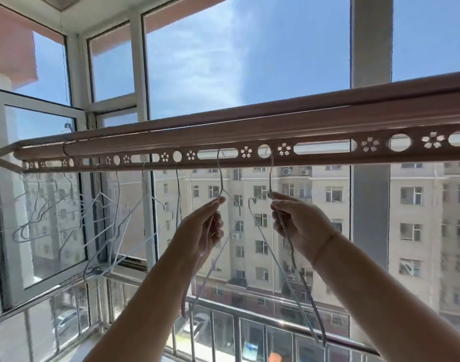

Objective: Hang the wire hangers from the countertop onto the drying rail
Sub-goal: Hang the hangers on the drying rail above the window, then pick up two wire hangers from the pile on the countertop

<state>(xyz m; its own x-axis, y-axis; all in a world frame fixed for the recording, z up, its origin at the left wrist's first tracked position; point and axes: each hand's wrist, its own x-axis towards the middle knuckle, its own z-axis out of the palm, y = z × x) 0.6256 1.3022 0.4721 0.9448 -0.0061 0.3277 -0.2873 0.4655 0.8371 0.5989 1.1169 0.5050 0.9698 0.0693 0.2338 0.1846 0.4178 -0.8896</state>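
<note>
Both arms reach up toward the window: the left hand (pixel 205 228) pinches the neck of a wire hanger (pixel 221 178) whose hook sits in a slot of the drying rail (pixel 223 137), and the right hand (pixel 299 226) is closed on a second hanger (pixel 270 176) hooked through a round hole just beside it, with a third hanger (pixel 276 259) also gripped there, its hook free below the rail. Toward the rail's left end, several hung hangers (pixel 111 218) dangle from its perforated lower edge. Beyond stand the window frame (pixel 142 74) and an apartment building (pixel 419 218).
</note>
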